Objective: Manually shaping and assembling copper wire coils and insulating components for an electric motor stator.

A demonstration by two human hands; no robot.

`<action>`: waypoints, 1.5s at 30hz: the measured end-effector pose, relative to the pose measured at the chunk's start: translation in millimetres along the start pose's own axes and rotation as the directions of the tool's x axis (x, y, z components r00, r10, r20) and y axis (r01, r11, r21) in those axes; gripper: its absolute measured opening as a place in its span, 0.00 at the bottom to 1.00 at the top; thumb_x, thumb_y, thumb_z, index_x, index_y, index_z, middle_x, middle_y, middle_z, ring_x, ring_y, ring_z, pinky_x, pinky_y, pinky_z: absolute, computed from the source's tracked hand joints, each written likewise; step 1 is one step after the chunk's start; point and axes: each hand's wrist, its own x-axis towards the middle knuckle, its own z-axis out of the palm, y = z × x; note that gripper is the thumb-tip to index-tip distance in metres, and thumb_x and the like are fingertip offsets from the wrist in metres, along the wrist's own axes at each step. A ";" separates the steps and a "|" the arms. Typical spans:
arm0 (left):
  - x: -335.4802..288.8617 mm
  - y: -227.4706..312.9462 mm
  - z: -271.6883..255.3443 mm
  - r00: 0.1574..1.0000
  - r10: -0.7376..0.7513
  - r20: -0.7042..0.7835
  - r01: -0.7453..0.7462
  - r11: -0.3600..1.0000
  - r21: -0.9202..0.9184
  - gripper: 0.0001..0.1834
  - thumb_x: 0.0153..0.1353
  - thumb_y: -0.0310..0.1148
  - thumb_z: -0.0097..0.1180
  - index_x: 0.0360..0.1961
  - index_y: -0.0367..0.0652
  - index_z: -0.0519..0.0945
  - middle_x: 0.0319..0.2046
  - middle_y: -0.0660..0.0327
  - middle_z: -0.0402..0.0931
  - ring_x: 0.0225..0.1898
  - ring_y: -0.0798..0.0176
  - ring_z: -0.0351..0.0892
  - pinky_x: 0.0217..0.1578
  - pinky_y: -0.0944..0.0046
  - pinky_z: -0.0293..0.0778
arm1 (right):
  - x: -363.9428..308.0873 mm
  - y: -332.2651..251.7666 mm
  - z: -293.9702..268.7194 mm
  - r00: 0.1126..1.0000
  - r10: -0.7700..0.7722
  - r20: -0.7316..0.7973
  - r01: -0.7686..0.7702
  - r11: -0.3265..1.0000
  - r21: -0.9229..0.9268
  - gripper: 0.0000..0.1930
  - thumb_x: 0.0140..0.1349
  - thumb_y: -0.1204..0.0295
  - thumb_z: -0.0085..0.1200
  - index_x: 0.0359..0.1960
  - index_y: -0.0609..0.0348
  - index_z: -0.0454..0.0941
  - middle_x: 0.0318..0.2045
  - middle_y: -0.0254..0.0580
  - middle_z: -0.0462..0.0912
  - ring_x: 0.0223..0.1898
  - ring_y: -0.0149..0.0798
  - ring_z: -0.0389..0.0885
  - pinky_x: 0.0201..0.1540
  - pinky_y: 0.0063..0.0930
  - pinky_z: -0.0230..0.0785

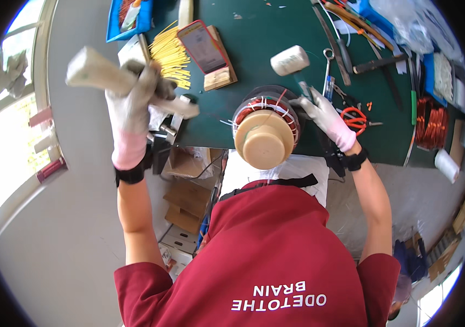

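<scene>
**Light, even taps, all the way round**

From my end this looks like shaping the wound ring (268,102) by tapping, so I'd go gently. My left hand (130,98), left in the frame, has its fingers clamped on a pale bar (99,73) that is blurred by motion. My right hand (325,117), right of centre, has its fingers closed around the handle of a white-headed mallet (290,60). I'd set the bar's end flat against the bundle, hold my left fingers well back from the struck end, and let the mallet land square and light, moving round bit by bit so no wire gets nicked.

The ring is at the centre of the frame, near the lower edge of the green desk (260,32). Reddish wire is laced in white, with a white tie end (226,122) poking out at left. A stepped, round beige block (265,143) hides its lower part.
</scene>
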 end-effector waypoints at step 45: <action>7.0 -35.4 94.9 0.790 0.427 0.440 -0.194 0.854 -0.482 0.11 0.65 0.34 0.54 0.27 0.43 0.69 0.17 0.63 0.71 0.18 0.67 0.69 0.26 0.62 0.72 | 32.9 -99.7 -58.1 0.965 -0.263 0.007 0.213 0.765 -0.608 0.18 0.69 0.60 0.46 0.46 0.66 0.74 0.26 0.45 0.80 0.29 0.30 0.79 0.32 0.26 0.70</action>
